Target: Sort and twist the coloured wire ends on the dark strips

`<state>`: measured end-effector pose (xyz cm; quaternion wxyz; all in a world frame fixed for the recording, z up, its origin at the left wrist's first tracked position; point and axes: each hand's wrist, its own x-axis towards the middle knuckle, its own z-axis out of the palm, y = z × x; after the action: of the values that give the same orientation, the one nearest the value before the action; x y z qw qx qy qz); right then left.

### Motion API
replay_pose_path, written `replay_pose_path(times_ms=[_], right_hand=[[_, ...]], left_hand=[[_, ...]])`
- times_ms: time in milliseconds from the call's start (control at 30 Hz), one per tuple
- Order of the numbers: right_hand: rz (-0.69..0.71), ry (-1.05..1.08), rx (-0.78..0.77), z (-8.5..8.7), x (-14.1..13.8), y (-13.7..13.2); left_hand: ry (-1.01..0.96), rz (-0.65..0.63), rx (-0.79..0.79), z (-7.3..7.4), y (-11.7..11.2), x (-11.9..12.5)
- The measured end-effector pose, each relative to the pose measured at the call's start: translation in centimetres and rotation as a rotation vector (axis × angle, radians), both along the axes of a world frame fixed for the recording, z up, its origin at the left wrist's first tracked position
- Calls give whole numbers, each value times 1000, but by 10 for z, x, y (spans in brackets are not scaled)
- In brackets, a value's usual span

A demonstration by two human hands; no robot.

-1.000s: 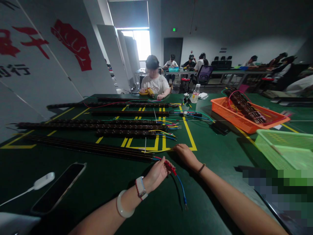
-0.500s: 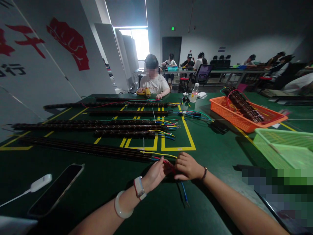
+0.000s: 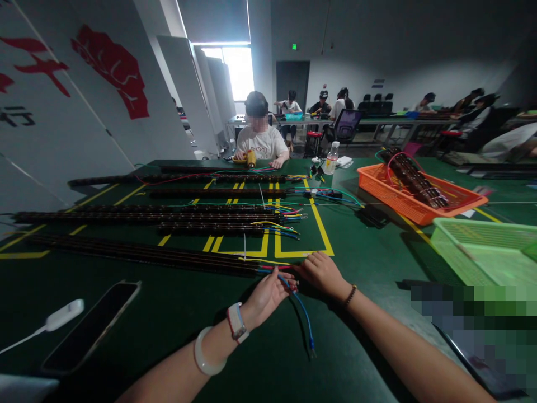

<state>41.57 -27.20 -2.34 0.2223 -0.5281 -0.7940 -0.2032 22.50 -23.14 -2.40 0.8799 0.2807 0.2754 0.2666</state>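
Note:
Near the table's front lies a long dark wire bundle [image 3: 168,256], with coloured leads coming out of its right end. My left hand [image 3: 268,296] is closed at that end, a blue wire [image 3: 302,308] running out over its fingers to a fork terminal [image 3: 311,350] that hangs free. Something small and reddish shows at the left fingertips, too small to make out. To the right, my right hand [image 3: 325,275] pinches the red wire [image 3: 282,267], whose end is hidden by the fingers. A yellow wire [image 3: 268,261] also reaches toward this hand; whether it is held I cannot tell.
Several more dark bundles [image 3: 218,217] lie across the table behind. An orange basket [image 3: 390,198] holding a bundle and a green basket [image 3: 461,246] stand at right. A phone [image 3: 94,324] and a white plug [image 3: 65,314] lie at left. Opposite, a person [image 3: 262,140] sits by a yellow tool [image 3: 250,158].
My hands have drawn apart slightly, the right one moving up and away from the left. More of the blue wire now shows, hanging below my left fingers. The view has shifted slightly.

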Motion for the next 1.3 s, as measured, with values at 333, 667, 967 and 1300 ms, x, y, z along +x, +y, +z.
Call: replay_pose_path(times_ms=[333, 667, 967, 1300], right_hand=[[-27, -119, -245, -6, -10, 4], [-141, -86, -280, -9, -9, 9], [-92, 105, -222, 9, 5, -5], [-138, 845, -860, 29, -37, -41]], left_hand=[[77, 30, 26, 3, -3, -2], [101, 27, 13, 2, -2, -2], [78, 7, 10, -1, 0, -3], [64, 14, -52, -3, 1, -2]])
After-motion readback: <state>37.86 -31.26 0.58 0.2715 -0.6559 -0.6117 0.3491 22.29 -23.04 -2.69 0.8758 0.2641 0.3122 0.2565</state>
